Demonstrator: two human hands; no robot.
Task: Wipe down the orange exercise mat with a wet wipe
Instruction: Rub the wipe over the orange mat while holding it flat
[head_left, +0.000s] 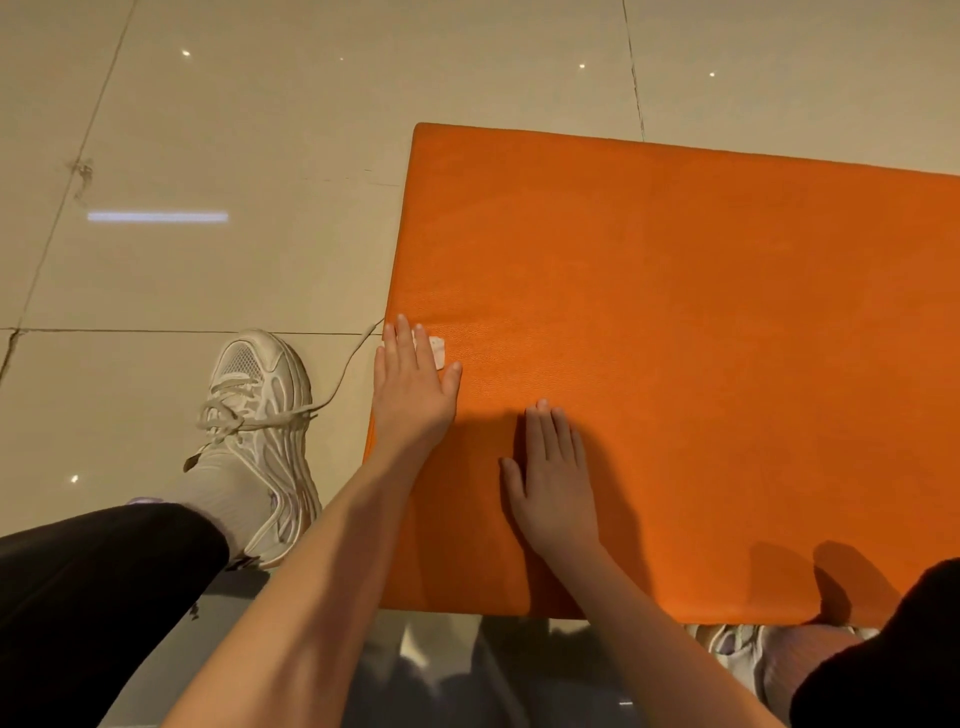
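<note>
The orange exercise mat (701, 322) lies flat on the tiled floor, filling the right half of the view. My left hand (410, 384) lies flat near the mat's left edge, straight fingers pressing a small white wet wipe (435, 349) against the surface; only a corner of the wipe shows past the fingers. My right hand (553, 478) rests flat on the mat nearer to me, fingers straight and together, holding nothing.
My left foot in a white sneaker (260, 415) with a loose lace stands on the beige floor tiles (234, 130) just left of the mat. My right foot (753, 654) shows past the mat's near edge. Dark trouser legs fill both lower corners.
</note>
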